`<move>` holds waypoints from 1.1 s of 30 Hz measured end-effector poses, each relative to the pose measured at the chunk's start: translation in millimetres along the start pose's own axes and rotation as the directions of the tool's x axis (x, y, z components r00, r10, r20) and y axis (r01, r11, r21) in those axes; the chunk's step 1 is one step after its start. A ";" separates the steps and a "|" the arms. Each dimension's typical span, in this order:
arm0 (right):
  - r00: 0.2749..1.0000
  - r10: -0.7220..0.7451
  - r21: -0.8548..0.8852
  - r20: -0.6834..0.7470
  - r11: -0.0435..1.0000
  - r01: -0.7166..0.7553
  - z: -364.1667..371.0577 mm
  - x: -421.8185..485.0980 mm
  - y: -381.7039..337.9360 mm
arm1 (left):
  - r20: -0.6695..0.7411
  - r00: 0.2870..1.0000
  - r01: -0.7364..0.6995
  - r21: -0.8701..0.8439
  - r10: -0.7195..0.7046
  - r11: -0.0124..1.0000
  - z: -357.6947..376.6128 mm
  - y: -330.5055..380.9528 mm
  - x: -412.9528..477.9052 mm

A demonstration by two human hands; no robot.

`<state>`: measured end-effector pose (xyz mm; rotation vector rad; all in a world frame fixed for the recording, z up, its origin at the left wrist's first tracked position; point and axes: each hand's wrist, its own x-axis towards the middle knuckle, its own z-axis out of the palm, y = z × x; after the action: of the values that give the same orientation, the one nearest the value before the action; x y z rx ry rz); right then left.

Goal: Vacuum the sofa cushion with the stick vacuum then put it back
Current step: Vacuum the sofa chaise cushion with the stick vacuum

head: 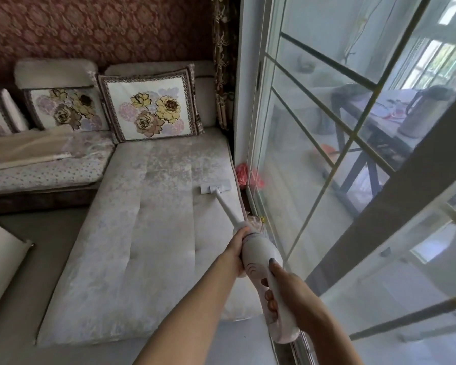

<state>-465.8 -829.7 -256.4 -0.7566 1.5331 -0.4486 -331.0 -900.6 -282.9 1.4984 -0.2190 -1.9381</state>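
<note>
A white stick vacuum [258,259] slants from lower right up to the long pale sofa cushion [142,233]. Its flat white floor head [215,186] lies on the cushion near the right edge, about halfway along. My left hand [238,248] grips the vacuum body where the thin tube meets it. My right hand [287,288] is wrapped around the rear handle, thumb lying along the top. Both arms reach in from the bottom of the view.
Floral pillows [150,106] lean against the sofa back. A second seat cushion [42,167] lies to the left. Glass sliding doors [327,154] run close along the cushion's right side, with a red bag [241,173] wedged between. A white object [0,256] sits at the left edge.
</note>
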 end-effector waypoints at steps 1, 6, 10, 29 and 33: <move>1.000 0.010 0.000 -0.013 1.000 -0.010 5.7 3.2 -4.5 | 0.000 1.000 0.005 0.006 -0.005 1.000 -3.8 6.8 2.3; 0.998 0.037 0.042 -0.052 0.999 -0.035 31.2 11.7 -18.8 | 0.035 0.999 0.033 0.006 -0.033 0.999 -21.6 29.2 14.7; 0.996 0.036 0.080 -0.076 0.996 -0.030 51.3 18.3 -24.5 | 0.065 0.996 0.064 0.024 -0.066 0.998 -37.6 41.7 23.2; 0.999 -0.003 0.133 -0.042 0.991 0.008 78.0 -9.5 -32.6 | 0.131 0.991 0.034 0.020 -0.036 0.999 -60.9 44.2 30.5; 0.990 -0.073 -0.053 -0.124 0.996 0.067 82.5 -15.3 -28.4 | 0.118 0.992 0.029 0.047 -0.035 0.998 -62.8 42.7 32.1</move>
<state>-379.7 -826.2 -235.8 -0.8348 1.6433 -0.5210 -260.6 -935.8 -307.2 1.4244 -0.2946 -2.0630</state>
